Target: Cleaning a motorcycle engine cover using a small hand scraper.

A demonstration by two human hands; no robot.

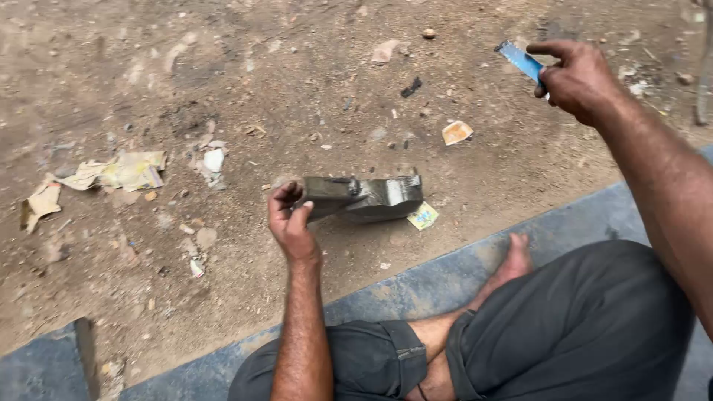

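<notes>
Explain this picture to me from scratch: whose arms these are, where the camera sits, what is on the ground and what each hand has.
There is no machine here. The one picture comes from a camera worn on a person's head, looking down, so both arms are that person's own. They sit cross-legged in dark grey trousers, a bare foot showing, on a grey-blue mat at the edge of bare dirt ground.

The left hand grips one end of a dark, heavy-looking metal block that rests on the dirt. The right hand is raised and holds a thin, flat blue strip; what it is I cannot tell.

Crumpled paper scraps, small stones and a yellow label lie scattered around.
</notes>
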